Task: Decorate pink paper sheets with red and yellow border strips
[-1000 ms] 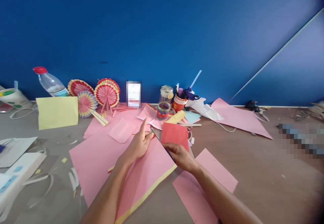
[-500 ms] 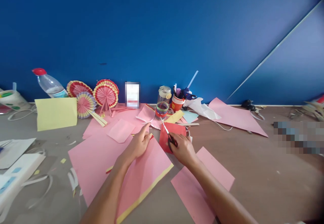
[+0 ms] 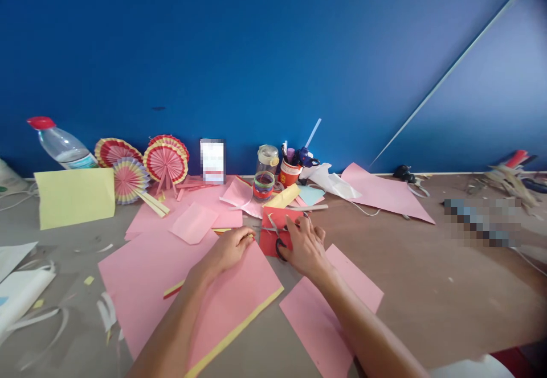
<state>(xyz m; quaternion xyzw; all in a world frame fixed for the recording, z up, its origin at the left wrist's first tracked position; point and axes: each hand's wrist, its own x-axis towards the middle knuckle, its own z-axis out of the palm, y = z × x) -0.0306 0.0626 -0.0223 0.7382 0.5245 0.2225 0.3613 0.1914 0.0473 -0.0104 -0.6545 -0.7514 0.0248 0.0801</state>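
Pinching pink paper (image 3: pixel 252 287), the left hand (image 3: pixel 233 248) lies near scissors (image 3: pixel 274 229) at the spread right hand (image 3: pixel 308 247), its grip unclear.

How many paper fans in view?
4, all left of centre: a red-and-yellow fan, a lavender-edged fan in front of it, a yellow-rimmed pink fan to their right, and a partly covered fan behind that. More may be hidden.

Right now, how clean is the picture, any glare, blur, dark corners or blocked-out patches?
Head view: a pale sheen on the right of the blue wall; head view: the upright screen and a long item at right broken into coarse blocks; head view: top right corner darkened, clutter near the right edge smeared; head view: scissors readable.
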